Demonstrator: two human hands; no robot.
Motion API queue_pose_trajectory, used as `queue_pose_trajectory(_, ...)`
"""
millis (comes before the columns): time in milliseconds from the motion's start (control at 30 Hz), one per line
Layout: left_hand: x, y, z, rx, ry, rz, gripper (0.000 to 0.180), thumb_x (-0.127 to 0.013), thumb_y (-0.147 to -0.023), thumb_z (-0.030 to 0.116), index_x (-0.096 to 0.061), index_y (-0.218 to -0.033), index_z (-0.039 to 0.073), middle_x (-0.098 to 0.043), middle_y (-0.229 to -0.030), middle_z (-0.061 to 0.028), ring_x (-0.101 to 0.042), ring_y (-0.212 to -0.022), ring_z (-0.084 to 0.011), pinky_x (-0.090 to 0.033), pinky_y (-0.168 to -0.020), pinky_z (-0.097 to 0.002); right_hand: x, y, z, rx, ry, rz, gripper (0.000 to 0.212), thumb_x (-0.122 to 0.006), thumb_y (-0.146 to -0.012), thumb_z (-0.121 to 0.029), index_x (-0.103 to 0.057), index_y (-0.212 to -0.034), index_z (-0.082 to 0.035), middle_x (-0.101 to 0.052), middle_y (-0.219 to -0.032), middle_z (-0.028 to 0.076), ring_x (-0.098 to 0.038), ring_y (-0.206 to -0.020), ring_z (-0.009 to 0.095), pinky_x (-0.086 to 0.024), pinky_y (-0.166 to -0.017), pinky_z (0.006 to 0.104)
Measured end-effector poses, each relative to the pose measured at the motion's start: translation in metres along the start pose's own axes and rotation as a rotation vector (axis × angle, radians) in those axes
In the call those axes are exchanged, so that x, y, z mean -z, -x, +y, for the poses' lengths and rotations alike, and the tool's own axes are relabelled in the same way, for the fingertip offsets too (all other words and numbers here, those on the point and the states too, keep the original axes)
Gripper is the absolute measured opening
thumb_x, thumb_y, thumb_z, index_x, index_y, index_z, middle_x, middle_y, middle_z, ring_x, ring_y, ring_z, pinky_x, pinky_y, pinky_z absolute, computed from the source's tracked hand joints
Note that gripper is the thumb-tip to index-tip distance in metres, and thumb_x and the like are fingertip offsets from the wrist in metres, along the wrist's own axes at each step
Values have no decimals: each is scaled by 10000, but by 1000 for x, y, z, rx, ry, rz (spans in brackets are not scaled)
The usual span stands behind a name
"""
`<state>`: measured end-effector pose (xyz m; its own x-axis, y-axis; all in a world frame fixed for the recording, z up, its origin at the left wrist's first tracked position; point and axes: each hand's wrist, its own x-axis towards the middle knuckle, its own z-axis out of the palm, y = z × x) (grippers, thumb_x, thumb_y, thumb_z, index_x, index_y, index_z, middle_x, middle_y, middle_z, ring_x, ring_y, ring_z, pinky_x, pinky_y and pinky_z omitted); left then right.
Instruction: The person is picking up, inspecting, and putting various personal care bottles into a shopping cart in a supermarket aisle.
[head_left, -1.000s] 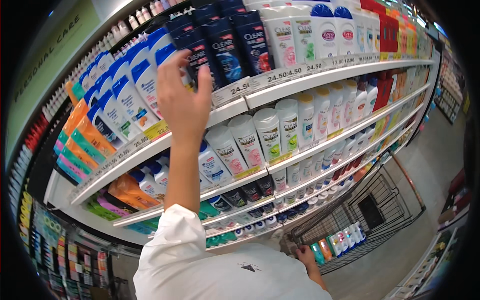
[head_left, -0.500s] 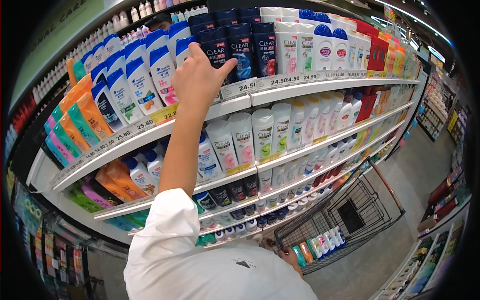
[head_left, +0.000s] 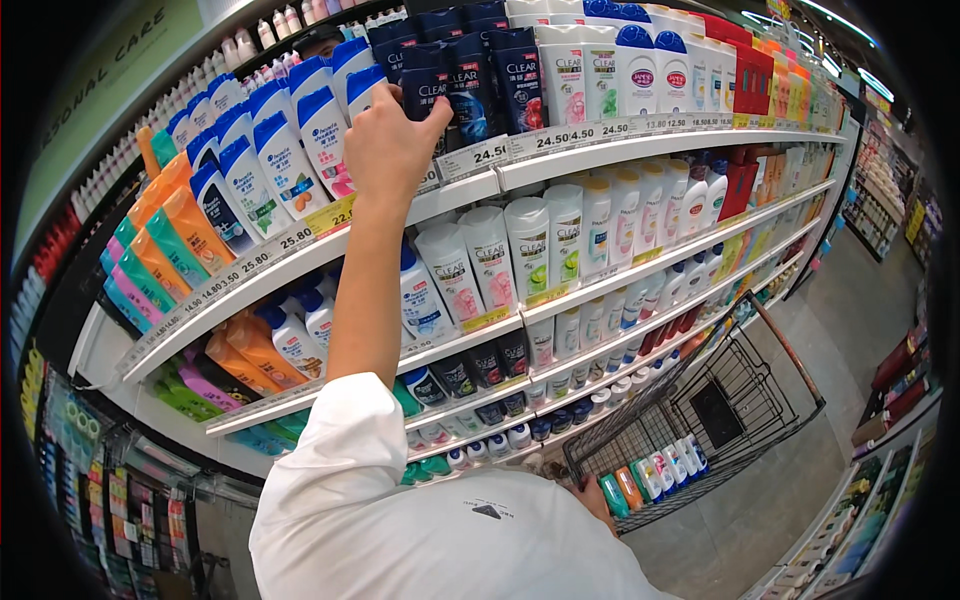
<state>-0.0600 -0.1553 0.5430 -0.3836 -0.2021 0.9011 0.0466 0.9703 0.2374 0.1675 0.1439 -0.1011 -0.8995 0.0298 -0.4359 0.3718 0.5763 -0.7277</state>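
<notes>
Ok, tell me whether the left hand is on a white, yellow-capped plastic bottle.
No, the left hand grips a dark navy plastic bottle at the white top shelf.

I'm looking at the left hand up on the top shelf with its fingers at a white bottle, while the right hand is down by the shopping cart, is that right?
Not quite: the bottle at the left hand is dark navy, not white, as the head view shows. The right hand is indeed down by the shopping cart.
</notes>
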Motion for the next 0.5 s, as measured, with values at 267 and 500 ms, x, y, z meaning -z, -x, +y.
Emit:
queue_pose_trajectory(267,9,-3,-22,-75,163,341,574,-828,-783,525,-726,-1021,13,-664,-738,-39,-595,-623,-137,-452,-590,-293,-1,3,1,4,-29,22,551,-708,-851,-444,-541,-1170,-26,-708,-1045,186,-691,-974,384,-523,-855,467)
queue_pose_trajectory(500,34,35,15,-58,1378,432,396,-553,-1056,355,-496,-1243,11,-638,-1084,-106,-652,-844,-168,-538,-762,-265,-2,-3,5,87,24,50,513,-732,-831,-427,-603,-1099,-9,-695,-1024,226,-674,-994,403,-523,-832,476)
